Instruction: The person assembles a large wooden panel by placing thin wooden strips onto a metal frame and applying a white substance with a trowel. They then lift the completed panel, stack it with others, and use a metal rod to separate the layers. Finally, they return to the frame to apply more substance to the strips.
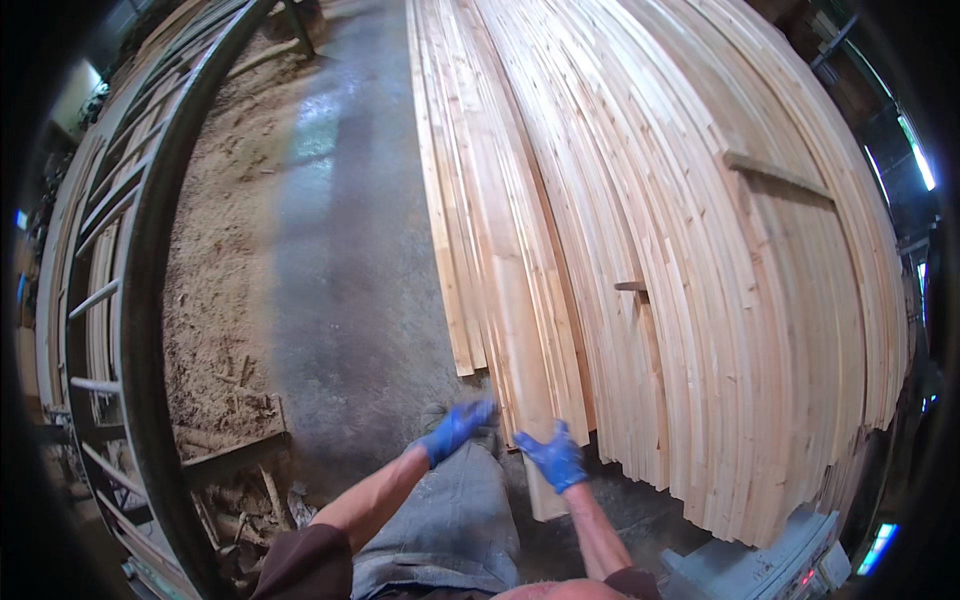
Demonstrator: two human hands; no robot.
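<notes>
Hands at the plank stack's near end

Your gloved left hand (457,428) and right hand (553,456) hover spread, holding nothing; grip one plank (520,330) squarely by its end.

Light is soft and even where I stand, brightest on the pale stacked boards (680,250) beyond my fingertips. A dull sheen glares off the concrete floor (340,200) ahead of my left hand (455,428), which is smeared with motion blur; my right hand (553,457) is sharper. Straight edges bow outward, and the corners fall into black. Small tube lights (915,150) glow far right.
</notes>
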